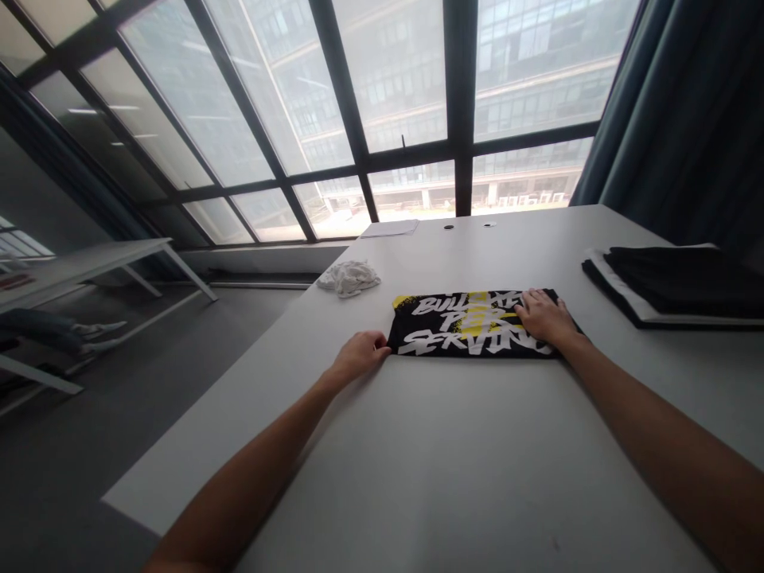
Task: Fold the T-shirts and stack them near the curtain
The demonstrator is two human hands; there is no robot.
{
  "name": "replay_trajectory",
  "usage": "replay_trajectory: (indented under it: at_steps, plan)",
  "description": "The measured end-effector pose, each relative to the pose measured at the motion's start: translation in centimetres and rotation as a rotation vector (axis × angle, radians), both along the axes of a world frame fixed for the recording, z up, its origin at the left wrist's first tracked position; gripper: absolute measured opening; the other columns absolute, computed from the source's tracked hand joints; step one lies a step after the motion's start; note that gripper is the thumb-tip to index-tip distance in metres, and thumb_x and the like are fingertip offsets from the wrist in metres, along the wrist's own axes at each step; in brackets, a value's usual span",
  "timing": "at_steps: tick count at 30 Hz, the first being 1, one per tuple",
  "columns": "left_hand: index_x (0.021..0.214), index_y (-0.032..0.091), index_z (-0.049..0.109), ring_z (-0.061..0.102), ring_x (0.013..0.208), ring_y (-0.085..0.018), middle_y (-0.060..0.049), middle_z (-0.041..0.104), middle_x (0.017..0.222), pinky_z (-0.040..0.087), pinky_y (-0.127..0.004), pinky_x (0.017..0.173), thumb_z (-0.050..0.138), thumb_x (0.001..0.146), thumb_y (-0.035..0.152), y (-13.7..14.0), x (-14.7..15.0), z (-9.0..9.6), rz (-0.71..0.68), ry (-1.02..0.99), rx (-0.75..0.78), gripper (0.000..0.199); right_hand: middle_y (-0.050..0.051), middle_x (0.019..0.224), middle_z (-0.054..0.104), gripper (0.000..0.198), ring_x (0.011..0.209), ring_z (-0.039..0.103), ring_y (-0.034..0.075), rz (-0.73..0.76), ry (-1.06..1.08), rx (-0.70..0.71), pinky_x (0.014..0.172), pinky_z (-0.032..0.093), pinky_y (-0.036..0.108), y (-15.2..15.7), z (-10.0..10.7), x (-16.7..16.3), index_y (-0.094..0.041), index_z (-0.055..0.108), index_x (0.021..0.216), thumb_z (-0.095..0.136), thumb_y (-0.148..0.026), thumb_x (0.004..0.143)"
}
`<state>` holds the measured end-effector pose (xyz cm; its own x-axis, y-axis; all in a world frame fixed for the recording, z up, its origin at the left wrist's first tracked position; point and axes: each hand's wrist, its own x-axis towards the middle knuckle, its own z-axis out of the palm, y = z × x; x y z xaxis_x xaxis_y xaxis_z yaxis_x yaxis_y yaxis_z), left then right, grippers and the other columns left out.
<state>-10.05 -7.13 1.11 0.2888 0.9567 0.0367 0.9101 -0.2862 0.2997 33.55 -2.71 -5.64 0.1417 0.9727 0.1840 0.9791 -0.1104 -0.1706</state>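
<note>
A folded black T-shirt [471,325] with white lettering and yellow patches lies flat on the white table [454,446]. At its near left corner, my left hand [363,352] is closed, thumb and fingers pinching the cloth edge. My right hand [544,316] rests palm down over the right end of the shirt, its fingers stretched out and covering some of the letters. Behind and to the left of the shirt sits a crumpled white cloth [349,278], apart from both hands.
A stack of folded black and white cloths [680,282] lies on the table's right side. Paper sheets [391,228] are near the far edge. Another table [89,267] stands left, with a person's legs [65,328] beneath it. Large windows and a dark curtain [674,119] border the far side.
</note>
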Motion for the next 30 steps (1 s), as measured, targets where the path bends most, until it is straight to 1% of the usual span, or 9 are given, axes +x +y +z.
replay_trajectory:
  at_steps: [4,11,14,16,19,23,26,28,30]
  plan:
    - [0.081,0.022,0.074,0.066,0.075,-0.019,-0.002,0.074,0.078,0.043,-0.027,0.067,0.067,0.083,0.035,0.2,-1.2,0.2,0.000,-0.034,0.005,0.015,0.012,0.164,0.037,0.060,0.152,0.027,0.027,0.000,-0.002,-0.003,0.121,0.024,0.060,0.0,-0.1,0.1,-0.016,0.048,0.149,0.028,-0.048,0.102]
    - [0.073,0.020,0.069,0.064,0.071,-0.019,-0.001,0.069,0.073,0.045,-0.027,0.064,0.067,0.081,0.038,0.7,-2.7,-0.1,0.004,-0.102,-0.119,0.020,0.013,0.164,0.036,0.060,0.152,0.028,0.027,-0.009,0.004,-0.003,0.121,0.024,0.059,0.0,0.0,0.0,-0.016,0.048,0.149,0.027,-0.048,0.102]
    - [0.088,0.019,0.071,0.066,0.078,-0.019,-0.004,0.071,0.086,0.049,-0.029,0.074,0.060,0.089,0.032,0.3,-1.6,0.2,0.065,-0.118,0.094,0.018,0.013,0.163,0.037,0.059,0.152,0.028,0.028,-0.003,0.007,-0.001,0.121,0.024,0.059,0.0,0.0,0.0,-0.016,0.049,0.148,0.028,-0.046,0.102]
    - [0.107,0.020,0.072,0.067,0.090,-0.020,-0.006,0.071,0.104,0.051,-0.030,0.085,0.055,0.095,0.031,-0.3,-0.5,0.1,0.011,-0.153,0.234,0.023,0.013,0.163,0.038,0.058,0.152,0.029,0.028,0.002,0.006,0.001,0.121,0.024,0.059,0.0,0.0,0.0,-0.016,0.049,0.148,0.029,-0.046,0.102]
    - [0.122,0.024,0.071,0.064,0.107,-0.023,-0.007,0.068,0.117,0.049,-0.032,0.097,0.055,0.098,0.032,-1.1,0.9,-0.4,-0.118,-0.067,0.228,0.030,0.014,0.163,0.038,0.057,0.151,0.029,0.028,-0.001,0.010,0.004,0.121,0.024,0.059,0.1,0.0,0.0,-0.016,0.050,0.147,0.030,-0.045,0.102]
    - [0.109,0.025,0.078,0.062,0.108,-0.026,-0.008,0.069,0.109,0.048,-0.034,0.098,0.055,0.099,0.033,-1.6,1.0,-0.9,-0.050,0.132,0.169,0.027,0.015,0.162,0.038,0.056,0.151,0.030,0.029,0.004,0.013,0.017,0.120,0.024,0.059,0.1,0.0,-0.1,-0.016,0.051,0.146,0.031,-0.045,0.102]
    - [0.097,0.023,0.080,0.064,0.103,-0.026,-0.009,0.069,0.107,0.049,-0.034,0.096,0.050,0.101,0.033,-1.7,0.6,-1.1,0.014,0.152,0.173,0.032,0.016,0.161,0.040,0.056,0.150,0.030,0.029,0.008,0.007,0.026,0.120,0.025,0.059,0.0,0.1,-0.2,-0.015,0.051,0.145,0.032,-0.044,0.102]
    - [0.114,0.021,0.076,0.064,0.109,-0.026,-0.010,0.068,0.118,0.048,-0.034,0.100,0.046,0.103,0.033,-1.6,0.6,-1.3,0.018,0.090,0.230,0.035,0.016,0.161,0.040,0.056,0.150,0.031,0.029,0.009,0.010,0.026,0.120,0.025,0.059,-0.1,0.2,-0.3,-0.015,0.051,0.145,0.031,-0.045,0.102]
    - [0.142,0.020,0.060,0.056,0.129,-0.026,-0.011,0.060,0.140,0.041,-0.036,0.112,0.041,0.104,0.033,-1.6,1.0,-1.7,-0.057,0.030,0.299,0.044,0.016,0.161,0.041,0.056,0.151,0.030,0.028,0.009,0.014,0.026,0.120,0.024,0.058,-0.2,0.2,-0.3,-0.015,0.051,0.145,0.031,-0.044,0.102]
